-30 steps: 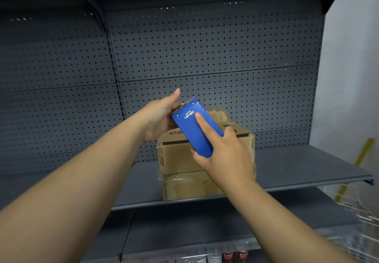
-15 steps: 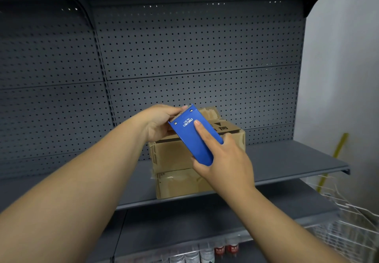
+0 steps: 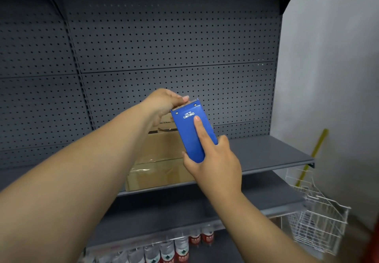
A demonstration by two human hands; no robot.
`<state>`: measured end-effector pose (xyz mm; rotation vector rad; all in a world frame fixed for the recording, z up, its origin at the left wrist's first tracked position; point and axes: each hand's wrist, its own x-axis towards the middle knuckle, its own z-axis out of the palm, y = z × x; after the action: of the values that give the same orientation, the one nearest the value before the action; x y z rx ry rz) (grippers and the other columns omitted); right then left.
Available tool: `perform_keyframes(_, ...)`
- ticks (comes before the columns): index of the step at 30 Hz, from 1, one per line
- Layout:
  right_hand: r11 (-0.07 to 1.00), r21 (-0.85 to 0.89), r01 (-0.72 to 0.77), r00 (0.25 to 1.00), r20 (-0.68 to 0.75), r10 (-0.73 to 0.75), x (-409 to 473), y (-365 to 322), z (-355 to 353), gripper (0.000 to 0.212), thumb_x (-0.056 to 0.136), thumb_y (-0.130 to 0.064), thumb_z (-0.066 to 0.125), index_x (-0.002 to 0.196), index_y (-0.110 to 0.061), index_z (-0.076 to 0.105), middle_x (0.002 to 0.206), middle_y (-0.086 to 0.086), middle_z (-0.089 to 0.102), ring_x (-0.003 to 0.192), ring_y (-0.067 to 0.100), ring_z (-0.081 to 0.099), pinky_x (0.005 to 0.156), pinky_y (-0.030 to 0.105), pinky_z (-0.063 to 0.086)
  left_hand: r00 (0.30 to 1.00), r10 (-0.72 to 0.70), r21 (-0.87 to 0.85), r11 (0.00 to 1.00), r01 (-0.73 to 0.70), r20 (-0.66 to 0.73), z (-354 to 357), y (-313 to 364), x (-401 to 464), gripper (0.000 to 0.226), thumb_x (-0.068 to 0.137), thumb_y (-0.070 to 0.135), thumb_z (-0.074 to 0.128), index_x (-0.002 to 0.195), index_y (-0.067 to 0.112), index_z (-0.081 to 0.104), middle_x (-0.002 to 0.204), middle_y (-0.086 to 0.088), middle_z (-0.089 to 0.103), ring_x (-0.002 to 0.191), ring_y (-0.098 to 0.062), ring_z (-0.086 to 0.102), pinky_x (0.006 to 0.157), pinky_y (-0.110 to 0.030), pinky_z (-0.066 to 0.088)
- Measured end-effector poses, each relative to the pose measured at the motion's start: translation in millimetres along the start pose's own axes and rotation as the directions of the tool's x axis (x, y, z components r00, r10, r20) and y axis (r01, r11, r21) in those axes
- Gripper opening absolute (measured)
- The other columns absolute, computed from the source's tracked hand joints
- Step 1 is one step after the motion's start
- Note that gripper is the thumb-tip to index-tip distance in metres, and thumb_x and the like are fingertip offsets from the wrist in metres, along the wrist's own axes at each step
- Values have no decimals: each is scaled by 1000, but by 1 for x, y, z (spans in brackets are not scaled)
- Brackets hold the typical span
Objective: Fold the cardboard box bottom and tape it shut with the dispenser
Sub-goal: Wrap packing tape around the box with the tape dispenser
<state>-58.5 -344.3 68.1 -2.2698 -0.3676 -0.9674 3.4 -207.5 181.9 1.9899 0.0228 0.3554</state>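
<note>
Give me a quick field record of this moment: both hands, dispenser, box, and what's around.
right hand: grips the blue tape dispenser, index finger laid straight along its face
left hand: fingers curled at the dispenser's toothed top edge; whether it pinches tape cannot be told
cardboard box: on the grey shelf, behind the dispenser, clear tape on its front
top flaps: mostly hidden by the hands
below: bottles on a lower shelf
right side: white wire basket
</note>
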Motion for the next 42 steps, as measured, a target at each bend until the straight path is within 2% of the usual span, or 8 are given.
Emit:
perform_keyframes(3,1000,-11,-20,998,-60,20,0,23,-11,82,62,-51,73,135,-44,37,73,1,35,41,19,27,40,22,25,999,31,-40,999,-32,-31,29,10,5,19,86,30,64,73,17,66,65,6,65,62,-4,59,72,-25,41)
perform_keyframes(6,996,-53,-68,993,92,73,-5,44,-27,80,73,-55,63,139,-53,19,82,0,33,50,22,36,48,26,32,995,82,-56,995,-85,-52,48,17,11,20,90,26,60,84,8,67,78,0,70,66,-2,63,63,-15,43)
perform_keyframes(14,990,-91,-103,950,287,125,-20,88,-30,84,79,-65,51,140,-55,-7,90,-1,30,53,11,30,45,21,21,986,165,273,950,-154,-19,95,-2,24,23,88,34,61,87,12,70,71,6,62,57,-6,48,56,-22,37)
perform_keyframes(21,986,-72,-152,912,375,168,-11,96,-6,85,80,-66,49,139,-55,-11,91,-1,31,66,20,39,54,26,30,982,186,356,919,-170,-12,103,-30,51,20,90,27,60,80,12,67,70,4,59,57,-2,49,49,-5,36)
perform_keyframes(25,980,-67,-185,893,404,196,-3,100,13,84,80,-65,49,137,-57,-12,91,-1,31,68,21,40,60,28,34,984,175,380,909,-171,25,105,-47,74,24,88,29,61,67,18,64,78,-7,67,65,-12,56,66,-23,43)
perform_keyframes(30,977,-68,-203,885,414,213,7,101,36,83,80,-64,50,138,-57,-9,92,-1,30,69,21,38,61,28,34,981,194,362,913,-187,18,105,-63,93,23,89,23,60,83,2,70,79,-16,69,72,-29,63,76,-39,53)
perform_keyframes(34,973,-57,-226,878,421,228,7,100,49,84,80,-64,51,137,-58,-10,92,-1,31,71,20,39,61,28,35,977,203,491,847,-206,60,104,-71,102,29,90,27,58,65,14,63,67,-8,61,57,-18,50,58,-25,39)
perform_keyframes(42,973,-46,-227,899,375,228,6,101,57,89,78,-65,52,132,-58,-20,91,-2,32,70,19,39,61,27,35,956,284,477,831,-286,79,107,-75,110,31,91,28,57,66,11,60,54,1,50,48,-10,41,50,-19,32)
